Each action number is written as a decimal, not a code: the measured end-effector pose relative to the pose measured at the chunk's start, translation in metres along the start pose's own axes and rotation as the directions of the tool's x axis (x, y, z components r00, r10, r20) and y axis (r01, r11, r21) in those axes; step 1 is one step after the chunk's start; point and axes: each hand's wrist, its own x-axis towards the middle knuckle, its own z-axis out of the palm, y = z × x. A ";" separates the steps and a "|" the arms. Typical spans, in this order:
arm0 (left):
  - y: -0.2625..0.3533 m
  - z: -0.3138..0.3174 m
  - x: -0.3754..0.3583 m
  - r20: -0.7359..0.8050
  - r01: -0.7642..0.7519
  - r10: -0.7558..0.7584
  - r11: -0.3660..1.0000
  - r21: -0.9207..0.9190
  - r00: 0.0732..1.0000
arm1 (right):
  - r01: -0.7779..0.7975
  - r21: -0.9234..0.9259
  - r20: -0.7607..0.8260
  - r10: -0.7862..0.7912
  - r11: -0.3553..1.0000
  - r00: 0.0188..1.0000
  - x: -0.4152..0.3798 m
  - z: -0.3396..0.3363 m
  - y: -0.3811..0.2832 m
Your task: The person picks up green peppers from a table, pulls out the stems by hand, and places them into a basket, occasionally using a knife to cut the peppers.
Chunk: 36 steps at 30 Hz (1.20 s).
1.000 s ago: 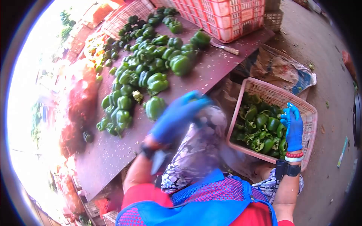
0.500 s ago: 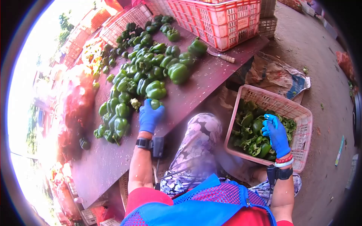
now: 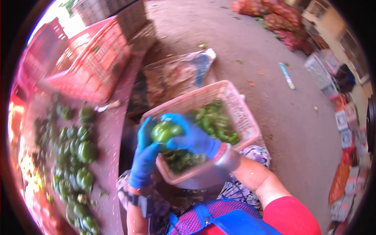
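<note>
A green bell pepper (image 3: pixel 166 132) is held between my two blue-gloved hands, over the near-left side of a pink plastic crate (image 3: pixel 246 117). My left hand (image 3: pixel 144 150) closes on the pepper's left side. From the right, my right hand (image 3: pixel 195 138) wraps it, thumb below and fingers over the top. Cut green pepper pieces (image 3: pixel 215 121) lie inside the crate, partly hidden by my hands. On the table (image 3: pixel 107 156) to the left, whole green bell peppers (image 3: pixel 86 152) sit in a pile, somewhat blurred.
A knife (image 3: pixel 107 106) lies near the table's edge, beside a large red crate (image 3: pixel 88 66). A crumpled paper sack (image 3: pixel 176 76) rests on the ground beyond the pink crate. Filled net sacks (image 3: pixel 280 23) stand far off, and boxes (image 3: pixel 344 129) line the right.
My view has swung right. My left hand has left the table pile and brought a bell pepper over the crate. My right hand has moved left and now grips it too.
</note>
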 end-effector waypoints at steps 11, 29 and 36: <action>-0.031 0.015 0.004 0.189 -0.247 0.159 0.657 0.712 0.969 | 0.429 -0.802 0.129 -0.580 0.416 0.804 -0.007 -0.010 0.032; -0.044 0.031 0.038 0.324 -0.505 0.450 0.373 0.779 0.832 | 0.180 -0.519 -0.551 -0.487 0.836 0.678 0.033 -0.053 0.018; -0.013 0.007 0.041 0.207 0.174 -0.101 0.912 -0.372 0.973 | -0.249 -0.104 -0.597 0.140 0.963 0.790 -0.018 -0.132 -0.020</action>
